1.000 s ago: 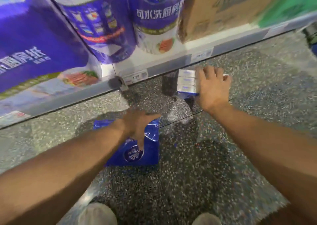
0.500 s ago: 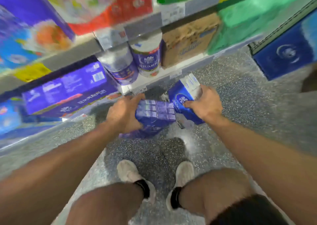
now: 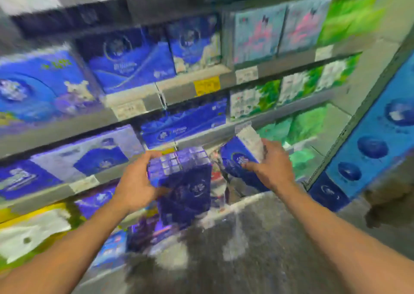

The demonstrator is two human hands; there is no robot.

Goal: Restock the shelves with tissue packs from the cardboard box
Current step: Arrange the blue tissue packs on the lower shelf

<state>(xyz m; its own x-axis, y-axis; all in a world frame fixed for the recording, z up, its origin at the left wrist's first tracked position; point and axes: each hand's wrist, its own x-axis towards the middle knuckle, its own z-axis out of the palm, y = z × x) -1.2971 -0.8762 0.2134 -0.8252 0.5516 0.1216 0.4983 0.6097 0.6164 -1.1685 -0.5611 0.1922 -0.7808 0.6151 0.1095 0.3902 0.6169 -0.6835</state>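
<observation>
The picture is blurred by motion. My left hand [image 3: 136, 181] grips a dark blue tissue pack [image 3: 186, 188] by its left side, held upright in front of the shelves. My right hand [image 3: 272, 166] holds a second blue and white tissue pack [image 3: 239, 157] tilted to the right, close beside the first. Both packs hang at the height of the lower shelves. The cardboard box is not in view.
Shelves [image 3: 201, 85] full of blue, purple and green tissue packs fill the view ahead, with price tags on their edges. A stack of bright blue packs [image 3: 376, 145] stands at the right. Speckled grey floor [image 3: 257, 249] lies below.
Both hands picked up packs from the floor and lifted them. My view has swung up from the floor to the upper shelves.
</observation>
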